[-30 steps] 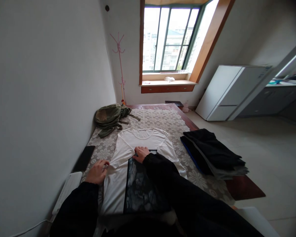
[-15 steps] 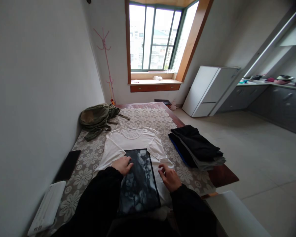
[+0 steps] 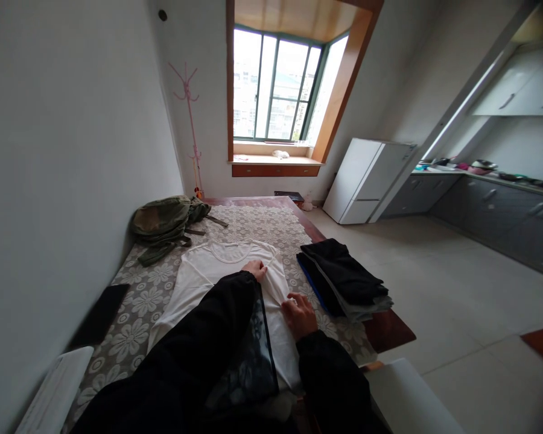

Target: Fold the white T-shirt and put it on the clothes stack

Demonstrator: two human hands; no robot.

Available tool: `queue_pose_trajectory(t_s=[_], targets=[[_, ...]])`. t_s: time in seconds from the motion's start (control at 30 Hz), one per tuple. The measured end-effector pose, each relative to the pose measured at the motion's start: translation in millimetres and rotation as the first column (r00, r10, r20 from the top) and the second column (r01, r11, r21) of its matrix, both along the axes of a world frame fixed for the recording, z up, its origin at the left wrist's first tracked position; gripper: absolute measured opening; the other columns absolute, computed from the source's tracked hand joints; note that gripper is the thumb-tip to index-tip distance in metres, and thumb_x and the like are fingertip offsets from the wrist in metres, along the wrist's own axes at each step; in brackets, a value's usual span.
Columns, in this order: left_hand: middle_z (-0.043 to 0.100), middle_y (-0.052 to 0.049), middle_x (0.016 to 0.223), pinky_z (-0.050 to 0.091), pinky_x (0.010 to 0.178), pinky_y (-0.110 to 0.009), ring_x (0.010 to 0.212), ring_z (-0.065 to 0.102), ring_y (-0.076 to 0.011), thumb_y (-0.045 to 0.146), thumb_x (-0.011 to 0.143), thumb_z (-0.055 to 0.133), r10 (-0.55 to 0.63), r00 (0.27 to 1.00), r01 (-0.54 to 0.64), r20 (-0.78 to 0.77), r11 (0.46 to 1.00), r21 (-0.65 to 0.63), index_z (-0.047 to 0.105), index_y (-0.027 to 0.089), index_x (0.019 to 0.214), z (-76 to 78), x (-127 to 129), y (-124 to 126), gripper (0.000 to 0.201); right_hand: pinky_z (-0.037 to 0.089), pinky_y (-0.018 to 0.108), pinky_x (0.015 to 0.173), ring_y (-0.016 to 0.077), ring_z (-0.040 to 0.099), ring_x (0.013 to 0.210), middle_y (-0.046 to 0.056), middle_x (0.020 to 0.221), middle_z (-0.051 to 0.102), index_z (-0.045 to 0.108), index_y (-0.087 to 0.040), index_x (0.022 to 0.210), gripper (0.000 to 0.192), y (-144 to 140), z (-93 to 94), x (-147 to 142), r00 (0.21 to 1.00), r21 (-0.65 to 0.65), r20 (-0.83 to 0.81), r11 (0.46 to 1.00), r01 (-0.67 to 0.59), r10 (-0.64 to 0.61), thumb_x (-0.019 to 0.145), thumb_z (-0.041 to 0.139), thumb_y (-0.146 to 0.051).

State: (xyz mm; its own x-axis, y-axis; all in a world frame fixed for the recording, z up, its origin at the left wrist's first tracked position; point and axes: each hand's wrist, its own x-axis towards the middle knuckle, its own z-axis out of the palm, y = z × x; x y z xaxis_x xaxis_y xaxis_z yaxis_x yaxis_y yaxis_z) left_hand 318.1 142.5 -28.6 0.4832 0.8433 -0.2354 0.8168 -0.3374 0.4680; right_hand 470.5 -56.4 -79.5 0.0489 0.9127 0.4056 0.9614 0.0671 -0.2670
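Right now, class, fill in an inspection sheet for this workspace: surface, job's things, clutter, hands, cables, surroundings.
Surface: table under a floral lace cloth.
Job's things: white T-shirt laid flat; dark board on it.
Clutter: green backpack, folded dark clothes, black slab, white device.
Hands: left hand flat near the collar; right hand pinching the shirt's side.
Cables: nothing seen.
Surroundings: window, fridge, pink coat stand.

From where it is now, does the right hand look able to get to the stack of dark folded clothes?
Probably yes. The right hand rests on the white shirt's right edge, and the dark folded stack lies just beyond it on the same floral cloth, with nothing between.
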Motion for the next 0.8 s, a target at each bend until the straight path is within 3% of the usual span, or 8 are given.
queue_pose_trajectory(t_s=[0.23,0.37,0.43,0.53,0.63,0.8], targets=[[0.065,-0.009,0.125,0.058,0.090,-0.044,0.106,0.066,-0.0225,0.039,0.096,0.065,0.015,0.999,-0.017,-0.051,0.999,-0.042,0.063,0.018,0.125,-13.1,-4.2,15.3,0.036,0.049,0.035,0.093,0.0233,0.063,0.110,0.009,0.117,0.072,0.068,-0.021,0.120,0.036,4.7,-16.2,11.6,0.989,-0.017,-0.103,0.994,-0.109,0.107,0.088,0.053,-0.014],[0.063,-0.010,0.129,0.056,0.094,-0.047,0.112,0.065,-0.0241,0.039,0.096,0.065,0.017,0.999,-0.017,-0.033,1.000,0.022,0.061,0.018,0.128,-10.1,14.9,26.8,0.039,0.048,0.036,0.097,0.0231,0.063,0.113,0.009,0.119,0.072,0.067,-0.021,0.121,0.048,2.1,-17.9,13.8,0.984,0.029,-0.169,0.999,-0.046,0.050,0.082,0.045,-0.006],[0.063,-0.010,0.130,0.056,0.095,-0.047,0.112,0.065,-0.0240,0.039,0.096,0.064,-0.001,1.000,0.001,0.002,0.999,0.045,0.061,0.018,0.129,-7.3,32.9,32.6,0.039,0.047,0.038,0.095,0.0251,0.062,0.110,0.009,0.116,0.071,0.067,-0.021,0.118,0.043,0.1,-17.0,17.2,0.985,0.015,-0.163,0.998,0.059,-0.056,0.082,0.047,-0.009],[0.063,-0.010,0.132,0.056,0.096,-0.048,0.113,0.064,-0.0246,0.041,0.097,0.063,-0.018,0.999,0.016,0.041,0.998,0.060,0.060,0.018,0.131,-5.3,60.2,41.1,0.041,0.048,0.039,0.088,0.0271,0.063,0.098,0.010,0.103,0.072,0.068,-0.021,0.105,0.021,-2.3,-13.8,22.0,0.979,-0.051,-0.125,0.986,0.156,-0.162,0.088,0.056,-0.024],[0.062,-0.011,0.133,0.054,0.098,-0.050,0.116,0.063,-0.0255,0.042,0.096,0.063,0.000,0.999,-0.002,0.033,0.998,0.058,0.060,0.018,0.130,-6.4,80.9,49.8,0.042,0.047,0.038,0.086,0.0263,0.063,0.095,0.009,0.098,0.071,0.067,-0.023,0.095,0.013,-3.3,-9.3,22.1,0.974,-0.072,-0.123,0.981,0.181,-0.189,0.093,0.056,-0.030],[0.063,-0.010,0.132,0.056,0.096,-0.048,0.113,0.064,-0.0244,0.041,0.096,0.064,0.055,0.998,-0.054,-0.015,0.998,0.028,0.061,0.019,0.128,-8.7,102.6,65.5,0.039,0.048,0.039,0.085,0.0270,0.064,0.096,0.010,0.098,0.071,0.064,-0.022,0.095,0.014,-4.6,-4.9,16.2,0.970,-0.073,-0.139,0.979,0.191,-0.199,0.093,0.050,-0.021]])
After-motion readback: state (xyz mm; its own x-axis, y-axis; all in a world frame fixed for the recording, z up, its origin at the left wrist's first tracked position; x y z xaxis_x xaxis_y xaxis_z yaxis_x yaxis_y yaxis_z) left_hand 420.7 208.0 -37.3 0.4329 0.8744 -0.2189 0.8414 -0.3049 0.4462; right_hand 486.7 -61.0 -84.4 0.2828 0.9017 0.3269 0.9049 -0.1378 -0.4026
